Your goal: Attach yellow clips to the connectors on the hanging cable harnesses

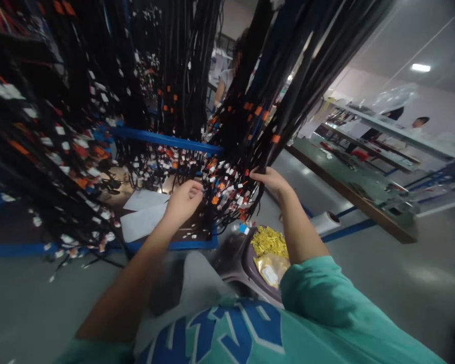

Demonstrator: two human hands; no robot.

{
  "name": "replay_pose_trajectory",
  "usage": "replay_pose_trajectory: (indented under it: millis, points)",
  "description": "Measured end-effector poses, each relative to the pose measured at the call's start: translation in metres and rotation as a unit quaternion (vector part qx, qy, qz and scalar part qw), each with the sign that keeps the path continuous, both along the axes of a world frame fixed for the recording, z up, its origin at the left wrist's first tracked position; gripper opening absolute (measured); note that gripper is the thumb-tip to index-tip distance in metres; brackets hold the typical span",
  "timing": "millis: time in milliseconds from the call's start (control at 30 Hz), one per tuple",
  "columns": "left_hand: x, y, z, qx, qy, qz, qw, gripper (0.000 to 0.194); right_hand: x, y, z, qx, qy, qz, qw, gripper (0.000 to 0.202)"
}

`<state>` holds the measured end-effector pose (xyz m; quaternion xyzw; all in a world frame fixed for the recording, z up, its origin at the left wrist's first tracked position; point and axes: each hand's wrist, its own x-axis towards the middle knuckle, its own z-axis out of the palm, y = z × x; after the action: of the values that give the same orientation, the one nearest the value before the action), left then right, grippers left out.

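Long black cable bundles [185,65] hang down in front of me, ending in many small white, orange and red connectors [227,189]. At the left side of this cluster is my left hand [185,199], its fingers curled together; what they pinch, if anything, is too small to name. My right hand [270,178] is closed on a black cable [263,169] at the cluster's right edge, thumb and fingers around it. Below the right forearm, yellow clips [268,241] and a plastic bag with a white label [271,270] lie on a purple stool [250,265].
A blue frame bar [167,139] crosses behind the cables. White sheets [142,222] lie on the low shelf at left. To the right are a long green-topped table [349,177] and a white roll [325,222]. People are in the background.
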<state>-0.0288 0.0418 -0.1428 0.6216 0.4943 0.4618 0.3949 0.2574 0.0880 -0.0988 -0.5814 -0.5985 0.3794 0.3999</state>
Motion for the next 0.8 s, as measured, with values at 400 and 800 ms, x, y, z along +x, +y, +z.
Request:
replay_pose_trajectory:
  millis: [400, 800]
  points:
    - [0.055, -0.065, 0.052, -0.148, -0.162, -0.369, 0.903, 0.071, -0.054, -0.097, 0.049, -0.012, 0.263, 0.204, 0.943, 0.044]
    - [0.040, -0.089, 0.092, -0.183, -0.089, -0.247, 0.947, 0.019, -0.042, -0.180, -0.004, -0.080, 0.274, 0.200, 0.937, 0.027]
